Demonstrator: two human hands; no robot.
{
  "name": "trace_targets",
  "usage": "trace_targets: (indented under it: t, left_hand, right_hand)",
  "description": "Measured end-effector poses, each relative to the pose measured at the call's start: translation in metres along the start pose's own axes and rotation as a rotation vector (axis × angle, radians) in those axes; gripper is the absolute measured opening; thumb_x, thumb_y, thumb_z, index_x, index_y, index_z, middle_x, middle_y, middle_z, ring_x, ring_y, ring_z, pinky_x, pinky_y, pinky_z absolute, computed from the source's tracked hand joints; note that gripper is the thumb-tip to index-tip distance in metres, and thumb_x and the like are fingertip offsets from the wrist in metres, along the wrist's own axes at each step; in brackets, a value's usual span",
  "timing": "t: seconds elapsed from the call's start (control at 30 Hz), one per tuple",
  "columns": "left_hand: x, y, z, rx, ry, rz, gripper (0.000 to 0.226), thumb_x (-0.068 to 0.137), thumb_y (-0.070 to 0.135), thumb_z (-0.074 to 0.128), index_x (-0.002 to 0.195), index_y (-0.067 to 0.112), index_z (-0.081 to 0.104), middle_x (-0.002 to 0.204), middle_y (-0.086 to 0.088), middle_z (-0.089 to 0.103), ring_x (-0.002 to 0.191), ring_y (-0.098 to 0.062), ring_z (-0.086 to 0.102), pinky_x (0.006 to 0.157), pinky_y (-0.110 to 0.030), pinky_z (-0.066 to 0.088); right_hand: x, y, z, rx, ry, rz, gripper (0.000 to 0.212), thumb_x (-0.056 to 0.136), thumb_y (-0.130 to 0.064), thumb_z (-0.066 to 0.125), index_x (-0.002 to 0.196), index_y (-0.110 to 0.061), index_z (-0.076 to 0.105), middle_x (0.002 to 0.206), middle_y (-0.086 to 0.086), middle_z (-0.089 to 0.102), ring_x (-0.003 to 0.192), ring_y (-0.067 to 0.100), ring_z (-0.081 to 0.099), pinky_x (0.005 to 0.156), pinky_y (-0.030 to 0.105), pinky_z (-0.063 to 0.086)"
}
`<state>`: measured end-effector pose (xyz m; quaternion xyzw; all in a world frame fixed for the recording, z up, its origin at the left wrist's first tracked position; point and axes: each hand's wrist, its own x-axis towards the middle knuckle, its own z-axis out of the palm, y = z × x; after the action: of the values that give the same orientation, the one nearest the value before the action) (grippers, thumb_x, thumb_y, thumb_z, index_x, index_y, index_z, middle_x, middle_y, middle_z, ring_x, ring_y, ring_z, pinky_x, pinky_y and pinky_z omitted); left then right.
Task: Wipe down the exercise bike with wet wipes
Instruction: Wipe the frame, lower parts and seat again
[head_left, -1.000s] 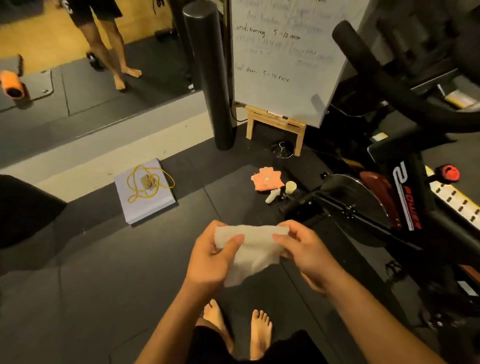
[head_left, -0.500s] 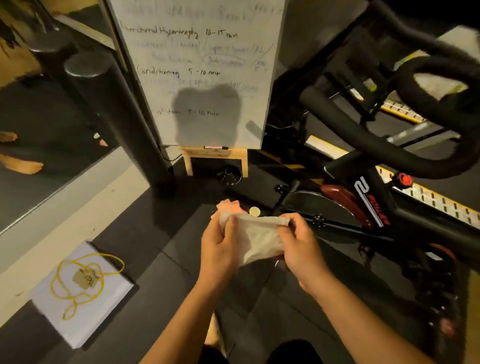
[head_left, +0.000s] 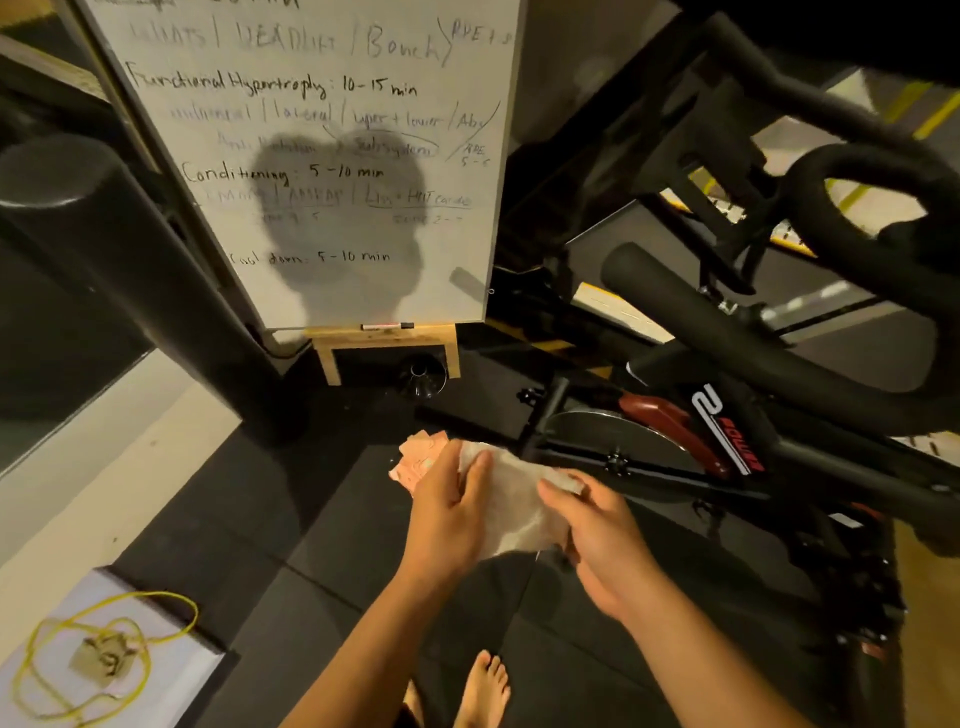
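The wipe (head_left: 511, 499) is no longer stretched flat between the hands. It now hangs bunched, with the right hand (head_left: 602, 540) pinching its corner lower down and nearer the left hand (head_left: 447, 514). Both hands sit closer to the bike (head_left: 727, 431), and the left hand now covers part of the orange pack (head_left: 421, 457). The whiteboard (head_left: 322, 156) looms larger.

The left grip (head_left: 449, 514) covers one edge of the wipe (head_left: 511, 499) and the near part of the orange pack (head_left: 418, 457) on the floor. The right grip (head_left: 602, 540) hides the wipe's other edge. The exercise bike (head_left: 727, 431) runs off the top and right edges, its handlebar blurred. The whiteboard (head_left: 332, 156) is cut off at the top, and several faint lines are unreadable. The bare feet (head_left: 485, 686) are cut by the bottom edge.
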<state>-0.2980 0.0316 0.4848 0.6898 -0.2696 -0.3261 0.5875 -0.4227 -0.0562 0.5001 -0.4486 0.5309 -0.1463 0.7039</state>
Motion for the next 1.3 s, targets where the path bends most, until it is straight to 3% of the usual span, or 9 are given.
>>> trace_targets:
  t: [0.17,0.33,0.43,0.63,0.77,0.83,0.93,1.17,1.3]
  left_hand:
    - [0.026,-0.028,0.003,0.018,0.048,-0.095,0.022,0.099,0.036,0.052,0.09,0.019,0.061,0.085,-0.001,0.063,0.077,-0.022,0.063,0.067,-0.043,0.054]
    - [0.058,-0.072,0.004,0.013,-0.006,-0.217,0.031,0.1,0.033,0.052,0.071,0.023,0.056,0.06,0.016,0.056,0.056,0.002,0.05,0.056,-0.019,0.038]
    - [0.079,-0.115,-0.005,-0.023,-0.045,-0.305,0.024,0.101,0.032,0.05,0.081,0.025,0.061,0.068,0.013,0.06,0.065,0.006,0.056,0.059,-0.011,0.041]
    - [0.123,-0.225,-0.021,0.08,-0.114,-0.428,0.028,0.102,0.041,0.045,0.085,0.023,0.058,0.071,0.009,0.06,0.066,0.0,0.058,0.059,-0.018,0.04]
    - [0.171,-0.3,-0.02,0.217,-0.266,-0.417,0.028,0.102,0.037,0.045,0.077,0.025,0.045,0.062,0.008,0.049,0.063,-0.012,0.055,0.062,-0.029,0.035]
    - [0.189,-0.337,-0.01,0.263,-0.352,-0.444,0.024,0.102,0.038,0.047,0.085,0.021,0.053,0.066,0.008,0.05,0.076,-0.024,0.062,0.065,-0.028,0.039]
    - [0.21,-0.397,0.016,0.31,-0.443,-0.464,0.023,0.101,0.037,0.048,0.102,0.017,0.06,0.077,0.007,0.055,0.085,-0.024,0.065,0.07,-0.024,0.043]
    - [0.25,-0.545,0.095,0.351,-0.466,-0.433,0.017,0.1,0.03,0.051,0.096,0.016,0.06,0.089,-0.004,0.066,0.09,-0.026,0.066,0.077,-0.032,0.049]
    - [0.284,-0.611,0.131,0.363,-0.415,-0.346,0.031,0.1,0.029,0.05,0.128,0.015,0.054,0.126,-0.006,0.056,0.113,-0.025,0.057,0.098,-0.035,0.045]
  right_hand:
    - [0.039,0.011,0.011,-0.052,0.131,-0.013,0.028,0.096,-0.028,0.058,0.123,-0.024,0.059,0.114,0.003,0.068,0.103,0.022,0.067,0.09,0.05,0.055]
    - [0.079,0.034,0.032,-0.3,0.301,-0.022,0.036,0.099,-0.044,0.045,0.134,-0.036,0.045,0.124,0.001,0.056,0.11,0.023,0.059,0.093,0.05,0.052]
    - [0.114,0.055,0.051,-0.448,0.366,-0.05,0.021,0.102,-0.037,0.042,0.121,-0.033,0.049,0.112,0.003,0.057,0.099,0.022,0.06,0.085,0.047,0.055]
    - [0.2,0.123,0.075,-0.708,0.43,-0.027,0.013,0.102,-0.029,0.043,0.105,-0.025,0.055,0.1,0.006,0.065,0.087,0.02,0.061,0.073,0.035,0.05]
    - [0.264,0.174,0.061,-0.843,0.501,0.044,0.028,0.101,-0.035,0.044,0.117,-0.017,0.058,0.11,0.01,0.063,0.103,0.028,0.058,0.086,0.041,0.049]
    - [0.294,0.201,0.047,-0.89,0.536,0.071,0.032,0.101,-0.034,0.044,0.12,-0.013,0.057,0.112,0.014,0.062,0.106,0.032,0.057,0.089,0.043,0.047]
    - [0.345,0.247,0.027,-0.884,0.551,0.09,0.03,0.102,-0.034,0.042,0.115,-0.011,0.057,0.109,0.013,0.062,0.103,0.032,0.057,0.083,0.043,0.047]
    - [0.463,0.359,-0.031,-0.789,0.568,0.024,0.022,0.103,-0.027,0.041,0.105,-0.01,0.056,0.089,0.002,0.056,0.084,0.021,0.054,0.071,0.03,0.037]
    - [0.544,0.408,-0.061,-0.736,0.634,0.042,0.024,0.101,-0.03,0.044,0.11,-0.01,0.055,0.099,0.01,0.061,0.098,0.034,0.059,0.074,0.033,0.04]
